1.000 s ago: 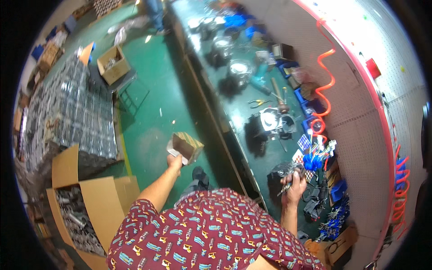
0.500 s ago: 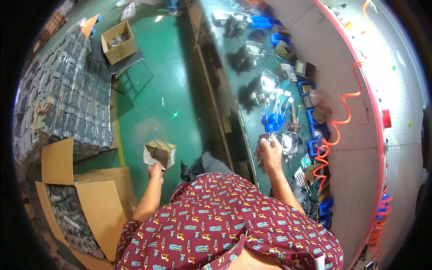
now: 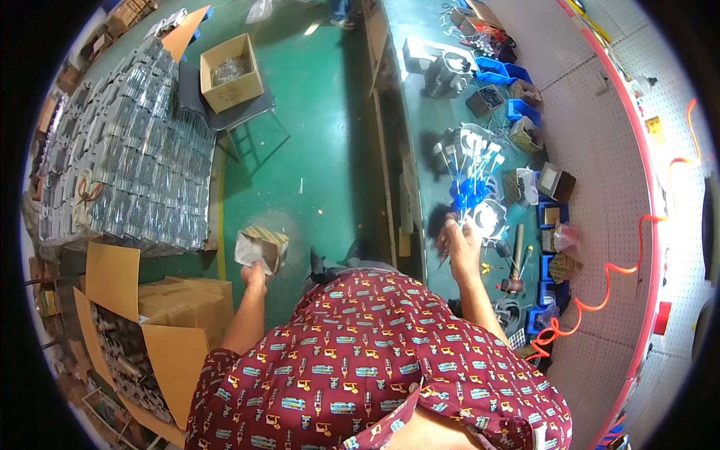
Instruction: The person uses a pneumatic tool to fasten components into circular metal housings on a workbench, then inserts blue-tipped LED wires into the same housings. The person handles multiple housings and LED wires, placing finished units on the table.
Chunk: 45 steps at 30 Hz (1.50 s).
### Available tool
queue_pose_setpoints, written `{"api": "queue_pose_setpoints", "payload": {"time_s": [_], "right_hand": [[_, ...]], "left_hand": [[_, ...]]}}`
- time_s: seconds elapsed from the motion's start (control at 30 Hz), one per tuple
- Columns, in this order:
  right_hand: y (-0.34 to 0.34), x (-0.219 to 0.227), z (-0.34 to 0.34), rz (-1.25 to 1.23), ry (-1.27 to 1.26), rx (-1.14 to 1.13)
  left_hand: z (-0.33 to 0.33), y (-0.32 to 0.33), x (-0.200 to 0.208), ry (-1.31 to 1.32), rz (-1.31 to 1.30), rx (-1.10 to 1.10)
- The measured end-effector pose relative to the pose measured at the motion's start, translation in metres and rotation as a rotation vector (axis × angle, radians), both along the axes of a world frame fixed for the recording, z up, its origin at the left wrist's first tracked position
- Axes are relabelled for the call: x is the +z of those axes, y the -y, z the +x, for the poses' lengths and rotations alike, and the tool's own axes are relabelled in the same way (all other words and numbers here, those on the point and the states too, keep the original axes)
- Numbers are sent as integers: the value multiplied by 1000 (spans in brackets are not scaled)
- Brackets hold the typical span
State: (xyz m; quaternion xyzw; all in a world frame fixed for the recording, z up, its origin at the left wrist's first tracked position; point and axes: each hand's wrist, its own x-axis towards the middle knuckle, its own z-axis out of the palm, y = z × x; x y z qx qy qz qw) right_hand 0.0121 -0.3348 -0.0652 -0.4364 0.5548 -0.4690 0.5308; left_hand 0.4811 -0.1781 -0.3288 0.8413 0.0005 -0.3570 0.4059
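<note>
My left hand [image 3: 255, 277] is closed on the near edge of a small open cardboard box [image 3: 271, 246], held out over the floor with its opening tilted toward me. Over the bench, my right hand [image 3: 460, 244] is closed around a bundle of cable ties or thin leads [image 3: 474, 161], pale strands with white ends fanned out and blue parts bunched just above the fingers. Bright light washes out some of the bundle. Beyond and partly behind it on the bench lie grey metal housings [image 3: 491, 217].
The workbench [image 3: 420, 165] runs along my right, with blue bins [image 3: 555, 214], a hammer [image 3: 517, 255] and an orange coiled hose [image 3: 611, 270]. At left stand wrapped stacked grey parts [image 3: 127, 165], an open carton of metal parts [image 3: 169, 360] and a chair [image 3: 195, 97] bearing a box [image 3: 232, 90].
My view has shifted along the bench, so the bins and hammer sit lower and farther right in it. Both hands keep their holds on the box and the bundle.
</note>
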Motion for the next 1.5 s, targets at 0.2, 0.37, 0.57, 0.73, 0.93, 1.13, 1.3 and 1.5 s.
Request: {"api": "queue_pose_setpoints", "payload": {"time_s": [0.2, 0.37, 0.57, 0.73, 0.93, 1.13, 1.3, 1.5], "right_hand": [[66, -10, 5, 93, -11, 22], [95, -27, 13, 186, -18, 16], [159, -45, 46, 246, -37, 1], [245, -52, 100, 272, -81, 10], [348, -56, 170, 486, -233, 38], [431, -58, 229, 684, -286, 1], [462, -54, 255, 791, -295, -185], [498, -46, 268, 865, -196, -352]], "left_hand": [[-11, 71, 3, -44, -33, 109], [16, 121, -48, 73, -70, 59], [28, 251, -32, 53, -75, -77], [62, 376, -65, 27, -1, -167], [93, 549, -104, -21, 28, -356], [143, 683, -160, 38, 91, -431], [153, 792, -211, -37, 83, -346], [99, 1039, -224, -318, -347, -384]]}}
